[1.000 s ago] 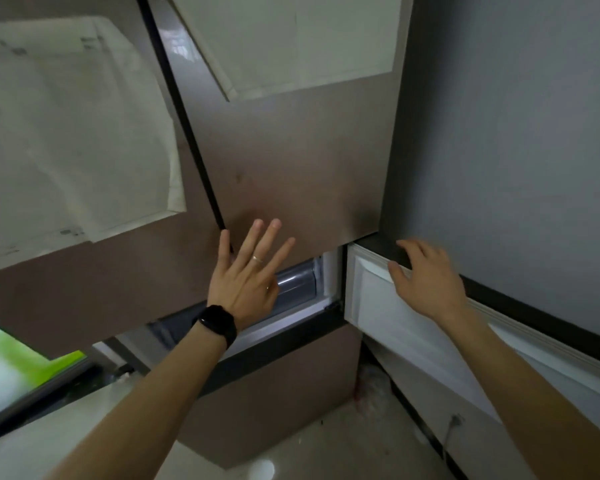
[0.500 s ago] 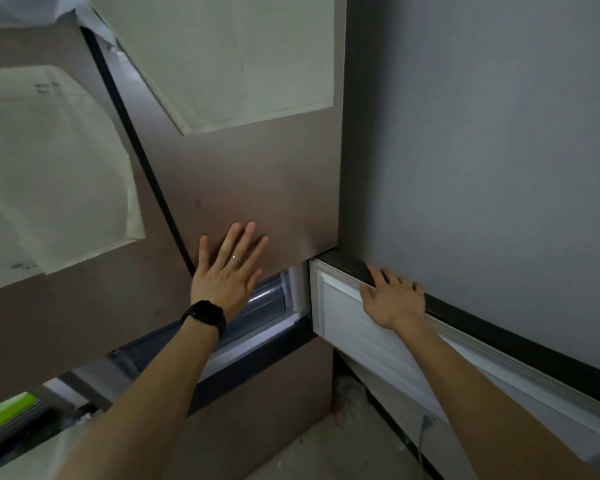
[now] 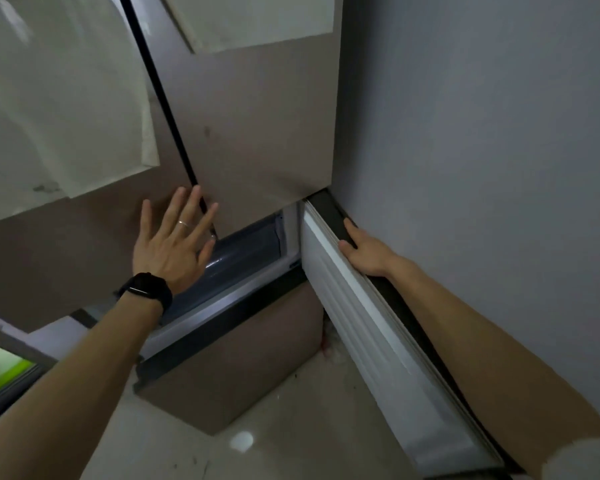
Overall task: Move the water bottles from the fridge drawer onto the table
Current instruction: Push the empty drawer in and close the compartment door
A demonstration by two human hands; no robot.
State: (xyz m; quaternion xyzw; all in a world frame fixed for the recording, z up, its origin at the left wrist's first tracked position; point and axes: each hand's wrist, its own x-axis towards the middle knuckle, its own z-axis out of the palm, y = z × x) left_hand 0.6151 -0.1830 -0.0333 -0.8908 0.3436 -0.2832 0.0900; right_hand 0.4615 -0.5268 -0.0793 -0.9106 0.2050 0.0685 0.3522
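Water bottles: can't make any out; the open gap in the fridge shows only a dim, translucent grey bin front, contents unreadable.
Fridge drawer (image 3: 246, 251): seen through the gap under the upper right door, grey plastic with a glossy curved face; pale frame strip and a dark band below it.
Lower door (image 3: 368, 327): swung open to the right, white ribbed inner liner facing the room, dark top edge running along the grey wall side.
Right hand (image 3: 364, 249): on that dark top edge, fingers curled over it, thumb on the white inner side; gripping the door edge, nothing else in it.
Left hand (image 3: 174, 240): fingers spread, palm towards the brown upper doors, over the black seam between them just above the gap; can't tell if it touches the panel. Empty.
Ring (image 3: 184, 223): thin band on one left finger.
Watch (image 3: 146, 289): black band on the left wrist.
Upper doors (image 3: 264, 133): two brown panels, closed, split by a black seam; pale sheets (image 3: 59, 109) stuck on both, the left one peeling at its lower corner.
Lower left panel (image 3: 236, 368): brown, closed, below the dark band.
Wall (image 3: 482, 150): plain grey, right of the fridge.
Floor (image 3: 281, 441): pale, speckled, one bright glare spot.
Far left: green patch behind a dark frame, low in view.
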